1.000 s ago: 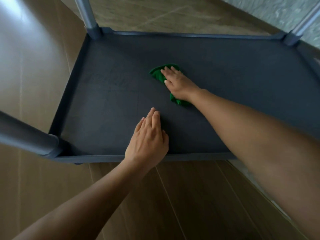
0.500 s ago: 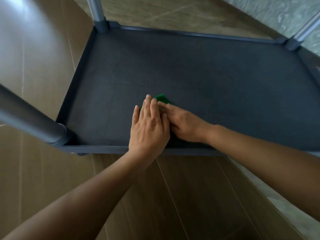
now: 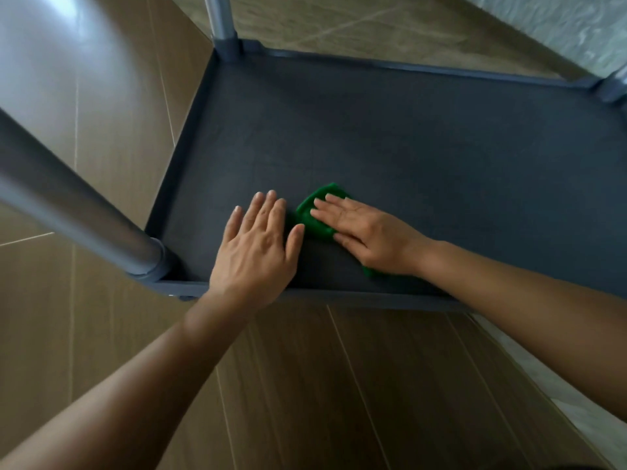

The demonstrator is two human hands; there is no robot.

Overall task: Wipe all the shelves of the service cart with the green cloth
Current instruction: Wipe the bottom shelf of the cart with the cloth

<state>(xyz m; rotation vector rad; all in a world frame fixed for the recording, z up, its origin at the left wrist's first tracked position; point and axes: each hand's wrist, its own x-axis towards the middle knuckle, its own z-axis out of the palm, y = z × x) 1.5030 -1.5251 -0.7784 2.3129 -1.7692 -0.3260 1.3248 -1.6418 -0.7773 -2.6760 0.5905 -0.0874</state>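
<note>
Two hands flat on dark shelf (image 3: 424, 140), lower centre of frame. Right hand (image 3: 368, 232) presses green cloth (image 3: 310, 213) with straight fingers, no curl. Left hand (image 3: 254, 247) lies flat and ungripping just left of cloth. Grey post (image 3: 74, 212) at left.

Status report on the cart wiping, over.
Right hand flat on green cloth, front of shelf. Left hand flat on shelf beside it. No obstacles seen.
</note>
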